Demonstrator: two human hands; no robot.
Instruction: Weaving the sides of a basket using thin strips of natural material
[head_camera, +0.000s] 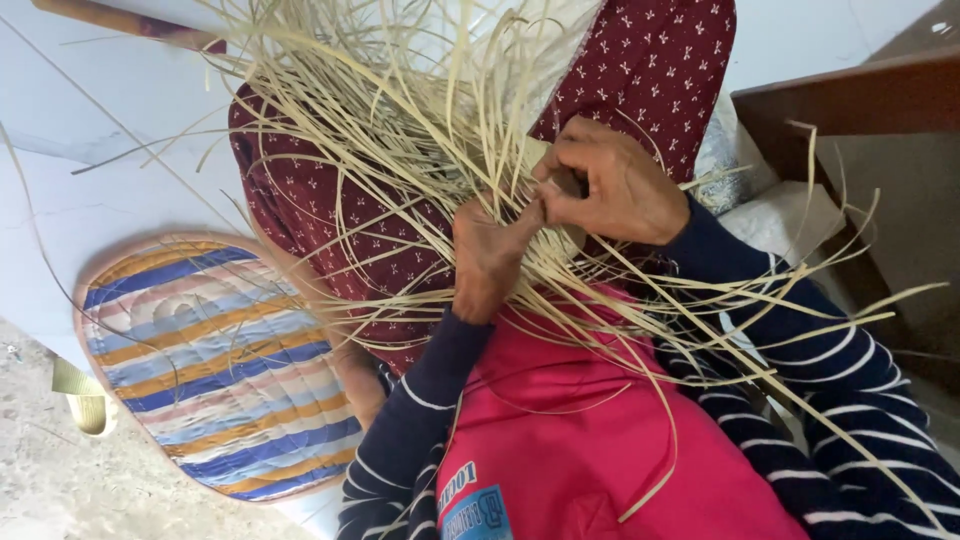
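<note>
Centrally, a loose tangle of pale, flat cane strips (420, 130) is held over the lap, too many to be counted. One strip is pinched by the closed fingers (560, 185) of the right hand (615, 190), and the bundle is gripped from below by the left hand (490, 255), fingers curled shut. Two navy sleeves with white stripes (840, 390) are seen, above one pink cloth (580, 440) and a maroon patterned garment (650, 70). One oval quilted mat with blue and orange stripes (215, 365) lies on the floor to the left. One dark wooden piece of furniture (850, 100) stands at the right.
</note>
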